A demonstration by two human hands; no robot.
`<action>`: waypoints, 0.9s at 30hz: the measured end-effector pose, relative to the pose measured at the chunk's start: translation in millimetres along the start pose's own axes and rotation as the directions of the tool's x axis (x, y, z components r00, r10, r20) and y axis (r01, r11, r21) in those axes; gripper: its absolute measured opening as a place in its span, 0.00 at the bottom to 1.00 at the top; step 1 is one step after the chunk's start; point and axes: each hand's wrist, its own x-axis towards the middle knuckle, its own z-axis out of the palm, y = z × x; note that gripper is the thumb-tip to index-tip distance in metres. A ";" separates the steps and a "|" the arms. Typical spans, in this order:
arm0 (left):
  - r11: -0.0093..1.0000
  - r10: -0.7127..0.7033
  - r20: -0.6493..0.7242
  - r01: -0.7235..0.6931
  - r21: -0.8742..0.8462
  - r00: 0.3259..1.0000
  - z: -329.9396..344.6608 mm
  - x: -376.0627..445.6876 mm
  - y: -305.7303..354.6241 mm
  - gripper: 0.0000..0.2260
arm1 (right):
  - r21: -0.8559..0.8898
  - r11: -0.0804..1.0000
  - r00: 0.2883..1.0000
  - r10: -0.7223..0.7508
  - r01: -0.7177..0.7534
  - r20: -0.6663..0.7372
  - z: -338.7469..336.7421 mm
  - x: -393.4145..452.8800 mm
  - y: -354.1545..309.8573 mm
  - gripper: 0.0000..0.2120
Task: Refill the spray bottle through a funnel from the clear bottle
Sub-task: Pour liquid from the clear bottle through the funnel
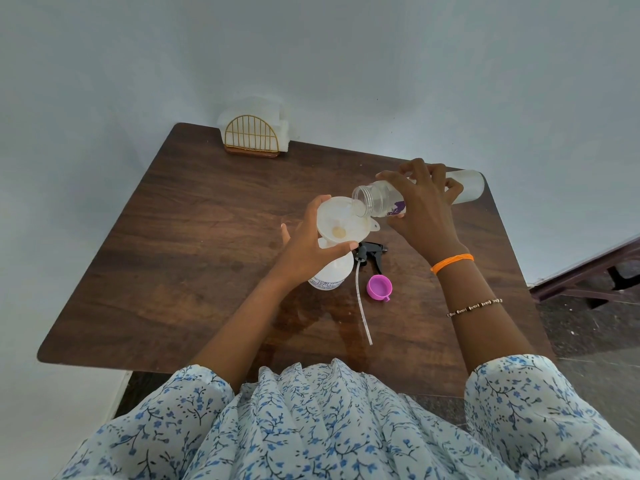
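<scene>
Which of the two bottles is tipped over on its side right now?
The clear bottle in the right hand, its open mouth over the funnel. The white spray bottle stands upright under the funnel, steadied by the left hand.

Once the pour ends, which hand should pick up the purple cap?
Right. The right hand holds the clear bottle that the purple cap likely fits, and the cap lies on its side. The left hand steadies the funnel.
</scene>
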 end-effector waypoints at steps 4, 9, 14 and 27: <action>1.000 -0.010 0.000 0.010 0.002 1.000 -0.5 0.0 0.0 0.36 | -0.007 1.000 1.000 0.000 0.000 0.007 -1.1 0.4 0.8 0.25; 1.000 -0.005 0.002 0.005 0.017 1.000 0.0 0.7 -0.7 0.36 | -0.006 1.000 1.000 -0.002 0.002 -0.003 -1.2 -0.1 1.3 0.25; 1.000 -0.005 0.004 0.004 0.016 1.000 -0.1 0.6 -1.1 0.37 | -0.009 1.000 1.000 -0.012 0.012 -0.004 -1.0 0.0 0.7 0.25; 1.000 -0.014 0.000 0.013 0.026 1.000 1.0 0.8 0.4 0.37 | -0.007 1.000 1.000 -0.008 0.008 -0.001 -1.4 -0.8 1.5 0.25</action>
